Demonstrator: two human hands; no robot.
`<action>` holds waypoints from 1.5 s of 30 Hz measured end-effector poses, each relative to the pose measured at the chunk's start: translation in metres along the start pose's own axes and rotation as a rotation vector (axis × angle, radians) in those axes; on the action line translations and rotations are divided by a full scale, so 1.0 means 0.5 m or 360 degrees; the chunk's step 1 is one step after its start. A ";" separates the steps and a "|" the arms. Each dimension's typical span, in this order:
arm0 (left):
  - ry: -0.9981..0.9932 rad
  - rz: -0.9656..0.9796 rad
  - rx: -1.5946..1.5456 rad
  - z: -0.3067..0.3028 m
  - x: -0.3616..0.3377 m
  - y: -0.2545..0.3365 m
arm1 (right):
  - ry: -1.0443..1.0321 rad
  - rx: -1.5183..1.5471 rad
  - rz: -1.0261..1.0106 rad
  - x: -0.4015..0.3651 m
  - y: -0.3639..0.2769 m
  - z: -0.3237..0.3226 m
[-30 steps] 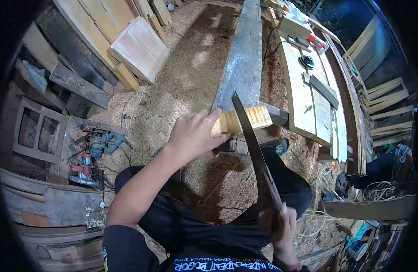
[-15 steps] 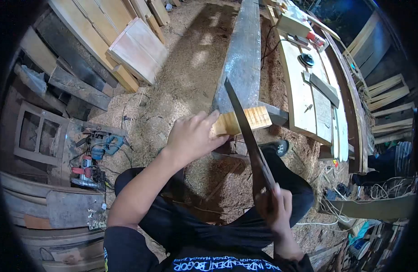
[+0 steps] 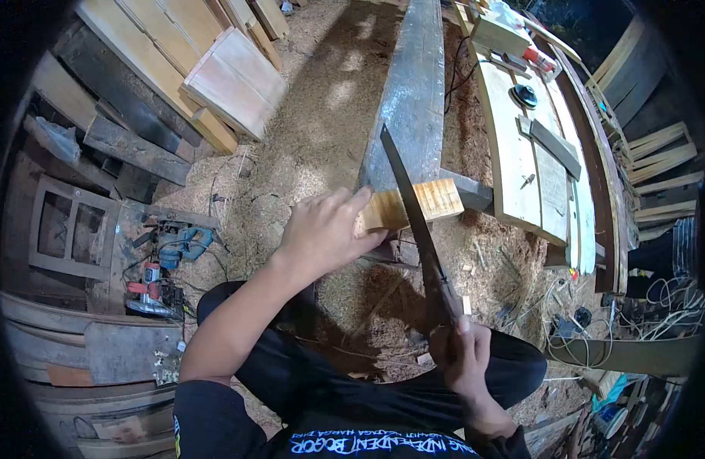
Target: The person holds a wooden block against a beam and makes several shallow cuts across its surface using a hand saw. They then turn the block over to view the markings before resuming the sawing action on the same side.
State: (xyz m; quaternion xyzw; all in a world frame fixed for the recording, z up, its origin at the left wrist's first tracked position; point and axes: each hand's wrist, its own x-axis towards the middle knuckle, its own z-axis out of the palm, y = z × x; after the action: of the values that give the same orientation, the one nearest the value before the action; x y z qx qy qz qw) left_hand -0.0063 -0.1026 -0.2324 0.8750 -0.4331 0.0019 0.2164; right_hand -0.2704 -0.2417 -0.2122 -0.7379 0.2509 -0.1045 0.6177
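A light wooden block (image 3: 442, 199) lies across the near end of a long grey plank (image 3: 413, 99). My left hand (image 3: 325, 229) is closed round the block's left end. Over the middle of the block rests the blade of a handsaw (image 3: 410, 203), its tip pointing away over the plank. My right hand (image 3: 463, 352) grips the saw's handle, nearer to my body. The blade hides part of the block.
At the right, a pale board bench (image 3: 513, 183) carries a black round tool (image 3: 524, 96) and a grey wood piece (image 3: 555, 147). Blue and red power tools (image 3: 185, 246) lie at the left. Boards (image 3: 234, 80) lean at the upper left. Sawdust covers the floor.
My right hand and the saw handle have moved slightly down, closer to my body. The shoe beside the bench is no longer seen. My left hand still holds the block.
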 end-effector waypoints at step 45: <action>0.0003 -0.0027 0.0167 -0.004 0.008 0.008 | -0.0030 0.0062 -0.0065 -0.099 0.014 -0.037</action>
State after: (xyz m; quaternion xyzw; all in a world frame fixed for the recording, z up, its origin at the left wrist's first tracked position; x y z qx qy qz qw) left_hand -0.0066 -0.1071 -0.2283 0.8888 -0.4248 0.0238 0.1706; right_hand -0.3231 -0.2336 -0.2072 -0.7317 0.2278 -0.1150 0.6321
